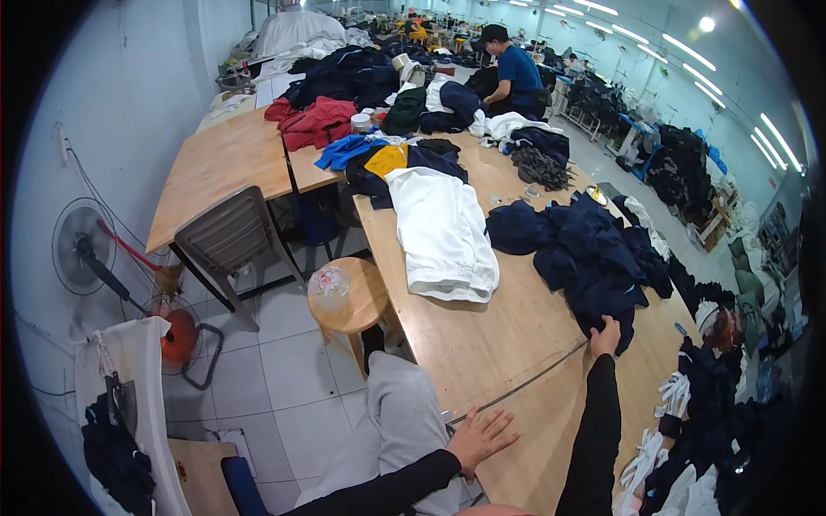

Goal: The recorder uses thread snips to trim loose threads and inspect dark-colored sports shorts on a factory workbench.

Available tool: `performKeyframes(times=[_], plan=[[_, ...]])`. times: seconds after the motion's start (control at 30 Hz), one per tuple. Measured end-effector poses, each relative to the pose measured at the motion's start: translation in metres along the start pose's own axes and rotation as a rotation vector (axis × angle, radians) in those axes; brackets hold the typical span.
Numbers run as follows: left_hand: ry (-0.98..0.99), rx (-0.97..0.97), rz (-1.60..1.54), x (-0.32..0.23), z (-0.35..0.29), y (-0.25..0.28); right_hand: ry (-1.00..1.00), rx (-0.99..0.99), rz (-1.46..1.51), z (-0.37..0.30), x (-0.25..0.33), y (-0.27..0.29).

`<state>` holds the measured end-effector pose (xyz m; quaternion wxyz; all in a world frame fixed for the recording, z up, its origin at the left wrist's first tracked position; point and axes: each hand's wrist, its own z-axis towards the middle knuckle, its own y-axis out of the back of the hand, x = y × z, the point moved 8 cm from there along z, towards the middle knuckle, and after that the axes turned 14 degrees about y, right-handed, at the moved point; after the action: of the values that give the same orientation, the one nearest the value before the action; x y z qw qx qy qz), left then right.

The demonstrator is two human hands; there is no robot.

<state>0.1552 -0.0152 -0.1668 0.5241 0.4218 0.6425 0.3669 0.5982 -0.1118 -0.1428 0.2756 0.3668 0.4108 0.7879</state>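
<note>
My left hand (482, 439) lies flat near the table's left edge, fingers spread, with nothing in it. Out ahead, my right hand (605, 336) pinches the near edge of a navy blue garment (594, 279); part of its fingers is hidden by the cloth. That garment lies crumpled on the wooden table (525, 361), its kind unclear. To its left rests a white garment (440, 236), spread fairly flat, with what looks like an elastic waistband toward me.
Beyond lie a red garment pile (318, 122) and dark clothing heaps. A wooden stool (353, 297) with a clear plastic bag, a grey chair (232, 232) and a fan (176, 335) stand left. Dark garments (705, 396) and white strips crowd the right. A person (516, 77) works farther off.
</note>
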Motion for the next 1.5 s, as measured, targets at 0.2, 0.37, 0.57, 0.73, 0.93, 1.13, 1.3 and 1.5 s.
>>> performKeyframes(times=[0.2,0.37,0.57,0.73,0.93,1.13,1.3,1.5], plan=[[-0.010,-0.026,-0.009,0.002,-0.002,-0.007,0.018,-0.166,0.047,0.028,0.014,0.035],[-0.049,-0.036,0.020,-0.005,0.000,-0.004,0.053,-0.110,0.125,0.034,0.015,0.074],[-0.036,-0.011,0.035,0.003,-0.003,-0.014,-0.007,-0.141,0.872,-0.117,0.088,0.103],[-0.021,-0.044,0.006,0.004,-0.001,-0.010,-0.312,-0.165,0.755,-0.241,0.032,0.033],[-0.032,-0.030,0.029,-0.001,-0.004,-0.005,-0.176,-0.301,0.393,-0.202,0.044,0.031],[-0.068,-0.075,0.038,-0.006,-0.011,-0.004,-0.261,-0.014,0.380,-0.167,0.039,0.029],[-0.063,-0.098,0.087,0.001,-0.009,-0.012,-0.281,-0.238,1.223,-0.211,0.134,0.121],[0.015,-0.375,-0.957,0.031,0.010,0.019,-0.142,-0.004,0.490,-0.376,0.066,0.099]])
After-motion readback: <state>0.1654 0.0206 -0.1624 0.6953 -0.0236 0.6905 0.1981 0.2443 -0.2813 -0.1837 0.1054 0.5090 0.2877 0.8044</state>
